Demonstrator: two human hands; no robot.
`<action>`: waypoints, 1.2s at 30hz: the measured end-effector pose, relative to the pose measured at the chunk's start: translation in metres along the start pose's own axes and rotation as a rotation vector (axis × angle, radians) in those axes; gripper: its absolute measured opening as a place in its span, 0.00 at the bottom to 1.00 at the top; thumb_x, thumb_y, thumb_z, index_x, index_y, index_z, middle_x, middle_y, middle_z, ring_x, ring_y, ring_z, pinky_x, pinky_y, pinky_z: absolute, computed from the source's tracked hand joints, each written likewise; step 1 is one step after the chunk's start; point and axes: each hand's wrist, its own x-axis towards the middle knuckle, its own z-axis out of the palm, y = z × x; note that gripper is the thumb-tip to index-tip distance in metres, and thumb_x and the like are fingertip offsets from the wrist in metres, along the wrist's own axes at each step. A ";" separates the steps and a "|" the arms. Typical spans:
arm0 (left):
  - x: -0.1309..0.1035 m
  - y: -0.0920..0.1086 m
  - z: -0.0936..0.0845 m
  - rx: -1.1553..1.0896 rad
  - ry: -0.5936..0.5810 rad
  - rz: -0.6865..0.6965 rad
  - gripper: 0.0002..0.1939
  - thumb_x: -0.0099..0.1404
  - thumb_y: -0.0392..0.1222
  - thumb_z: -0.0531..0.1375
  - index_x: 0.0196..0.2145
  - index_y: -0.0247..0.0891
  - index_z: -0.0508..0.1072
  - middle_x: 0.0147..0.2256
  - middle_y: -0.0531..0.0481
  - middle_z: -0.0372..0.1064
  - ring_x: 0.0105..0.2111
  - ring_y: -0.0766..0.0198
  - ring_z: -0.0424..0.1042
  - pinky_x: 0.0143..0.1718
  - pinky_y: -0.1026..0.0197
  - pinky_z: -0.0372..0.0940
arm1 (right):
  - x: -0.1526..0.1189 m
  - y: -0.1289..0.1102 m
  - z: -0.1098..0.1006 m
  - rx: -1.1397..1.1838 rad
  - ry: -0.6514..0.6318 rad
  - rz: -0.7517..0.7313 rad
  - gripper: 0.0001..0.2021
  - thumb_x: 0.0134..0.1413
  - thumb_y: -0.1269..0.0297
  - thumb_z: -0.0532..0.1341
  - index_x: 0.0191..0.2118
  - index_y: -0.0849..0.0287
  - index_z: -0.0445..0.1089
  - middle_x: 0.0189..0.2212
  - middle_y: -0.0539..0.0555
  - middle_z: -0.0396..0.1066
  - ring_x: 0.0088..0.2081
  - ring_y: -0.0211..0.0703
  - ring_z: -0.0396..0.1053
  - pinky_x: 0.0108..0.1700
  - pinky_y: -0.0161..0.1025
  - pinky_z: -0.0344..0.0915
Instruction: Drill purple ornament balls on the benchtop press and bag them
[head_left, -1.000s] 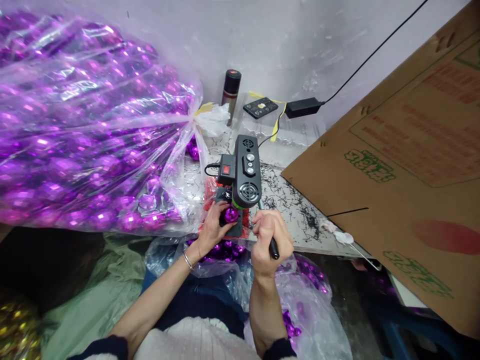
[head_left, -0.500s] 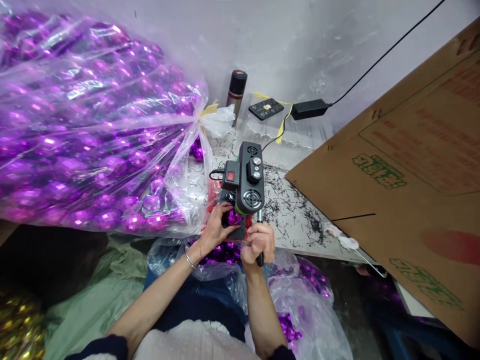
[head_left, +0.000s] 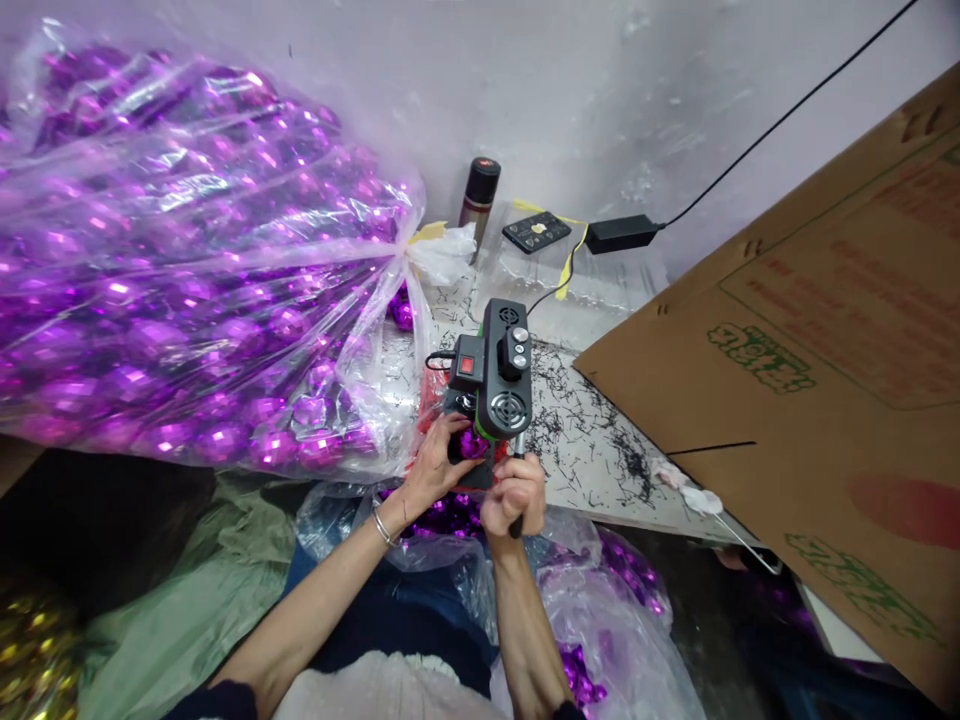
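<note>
A small black bench drill press (head_left: pixel 508 365) with a red switch stands at the table's front edge. Under its head sits a shiny purple ball ornament (head_left: pixel 472 442). The thumb and fingers of my left hand (head_left: pixel 437 462) pinch that ball from the left. My right hand (head_left: pixel 516 494) is wrapped round the machine's lever handle (head_left: pixel 517 526), which points down towards me. Where the tool meets the ball is hidden by the machine's head. In my lap, below the hands, lies a clear bag of purple ornaments (head_left: pixel 446 512).
A big clear bag of purple balls (head_left: pixel 247 270) fills the left. A large cardboard box (head_left: pixel 810 400) stands right. Behind the machine are a dark flask (head_left: pixel 480 190), a black card-like panel (head_left: pixel 537 232) and a power adapter (head_left: pixel 621 234). Black shavings (head_left: pixel 577 430) litter the table.
The whole view has shifted slightly, so things sit a little lower in the picture. Both hands keep their hold on the ball and the lever handle.
</note>
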 end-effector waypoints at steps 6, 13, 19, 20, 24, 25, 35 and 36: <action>-0.001 -0.002 -0.002 0.072 -0.004 0.043 0.29 0.69 0.42 0.75 0.62 0.43 0.69 0.59 0.37 0.77 0.61 0.42 0.81 0.63 0.37 0.75 | 0.042 -0.030 -0.005 -0.002 -0.042 0.168 0.19 0.75 0.71 0.54 0.27 0.52 0.64 0.23 0.47 0.63 0.26 0.41 0.67 0.30 0.42 0.60; -0.060 0.014 -0.038 0.221 -0.048 0.371 0.36 0.74 0.45 0.71 0.72 0.43 0.61 0.65 0.32 0.73 0.66 0.42 0.77 0.67 0.33 0.73 | 0.040 -0.031 -0.016 -0.048 -0.151 0.154 0.19 0.76 0.72 0.52 0.30 0.53 0.65 0.26 0.48 0.68 0.29 0.40 0.71 0.32 0.41 0.65; 0.017 0.011 -0.081 0.323 0.063 0.209 0.20 0.82 0.38 0.54 0.68 0.40 0.69 0.63 0.34 0.76 0.66 0.47 0.76 0.69 0.38 0.72 | 0.018 -0.021 -0.017 -0.048 -0.138 0.131 0.18 0.76 0.70 0.52 0.31 0.54 0.67 0.28 0.48 0.71 0.30 0.39 0.72 0.32 0.39 0.66; 0.050 0.003 -0.087 0.362 0.099 0.117 0.20 0.82 0.36 0.51 0.66 0.38 0.71 0.62 0.34 0.77 0.66 0.46 0.76 0.71 0.37 0.69 | 0.018 -0.021 -0.017 -0.046 -0.133 0.134 0.18 0.76 0.70 0.52 0.31 0.54 0.66 0.28 0.48 0.71 0.30 0.39 0.72 0.33 0.39 0.66; 0.176 -0.032 -0.099 0.515 0.060 -0.328 0.26 0.76 0.32 0.51 0.67 0.28 0.71 0.62 0.26 0.76 0.66 0.37 0.74 0.71 0.33 0.66 | 0.020 -0.023 -0.016 -0.067 -0.140 0.128 0.18 0.77 0.70 0.52 0.31 0.53 0.66 0.28 0.48 0.69 0.30 0.39 0.72 0.33 0.39 0.67; 0.196 -0.037 -0.100 0.549 0.015 -0.411 0.26 0.75 0.34 0.52 0.67 0.28 0.71 0.62 0.25 0.75 0.66 0.35 0.74 0.70 0.32 0.67 | 0.021 -0.023 -0.016 -0.076 -0.144 0.124 0.18 0.77 0.70 0.52 0.31 0.53 0.66 0.28 0.48 0.69 0.30 0.39 0.72 0.34 0.40 0.67; 0.211 -0.025 -0.105 0.563 -0.208 -0.518 0.32 0.67 0.42 0.71 0.66 0.32 0.72 0.62 0.26 0.72 0.63 0.32 0.76 0.67 0.39 0.69 | 0.026 -0.024 -0.013 -0.068 -0.138 0.106 0.18 0.77 0.72 0.51 0.31 0.53 0.65 0.27 0.47 0.68 0.30 0.37 0.71 0.33 0.38 0.67; 0.206 -0.020 -0.112 0.505 -0.191 -0.530 0.32 0.67 0.43 0.71 0.66 0.33 0.73 0.61 0.29 0.74 0.62 0.34 0.76 0.67 0.39 0.69 | 0.028 -0.024 -0.013 -0.066 -0.141 0.102 0.18 0.76 0.72 0.51 0.31 0.53 0.65 0.27 0.47 0.68 0.30 0.37 0.72 0.33 0.38 0.67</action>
